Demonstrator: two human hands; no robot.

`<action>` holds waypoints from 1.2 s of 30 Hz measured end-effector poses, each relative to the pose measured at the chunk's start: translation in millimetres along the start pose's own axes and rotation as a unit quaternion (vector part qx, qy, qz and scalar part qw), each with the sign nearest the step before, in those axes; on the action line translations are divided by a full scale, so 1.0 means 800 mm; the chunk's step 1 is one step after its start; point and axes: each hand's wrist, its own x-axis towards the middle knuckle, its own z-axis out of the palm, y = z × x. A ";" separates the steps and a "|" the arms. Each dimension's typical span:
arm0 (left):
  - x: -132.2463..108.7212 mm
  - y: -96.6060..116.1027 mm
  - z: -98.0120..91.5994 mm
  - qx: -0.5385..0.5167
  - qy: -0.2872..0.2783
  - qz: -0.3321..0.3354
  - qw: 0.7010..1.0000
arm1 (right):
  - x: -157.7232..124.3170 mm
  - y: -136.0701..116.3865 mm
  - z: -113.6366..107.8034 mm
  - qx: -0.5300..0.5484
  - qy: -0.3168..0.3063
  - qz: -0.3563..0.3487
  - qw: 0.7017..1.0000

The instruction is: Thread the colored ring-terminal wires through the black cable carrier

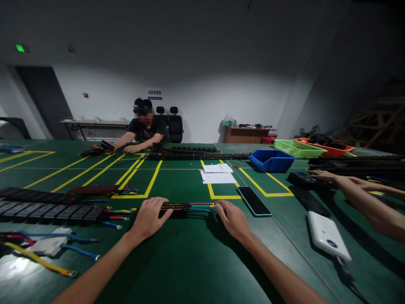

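Yellow outlines (226,197) marked the green counter (177,270). The wire bundle (201,204) showed red and blue, the bin (275,164) blue, the far-edge trays (300,151) lime and orange.

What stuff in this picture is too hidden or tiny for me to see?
All in the head view:
- Part of the wire bundle: covered by the left hand.
- Whether the right hand pinches it: its fingers block that.
- Front black strip's far end: cut off by the left edge.
- Any writing on the papers: too small.
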 end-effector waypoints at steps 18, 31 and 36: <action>0.002 0.027 -0.011 -0.436 0.051 -0.150 0.886 | 0.001 0.004 0.003 0.030 0.027 0.012 0.999; 0.001 0.028 -0.009 -0.388 0.059 -0.138 0.909 | 0.007 -0.060 -0.048 0.472 0.024 0.105 0.875; -0.005 0.028 -0.004 -0.281 0.081 -0.104 0.951 | -0.019 -0.081 -0.124 0.364 0.064 0.031 0.929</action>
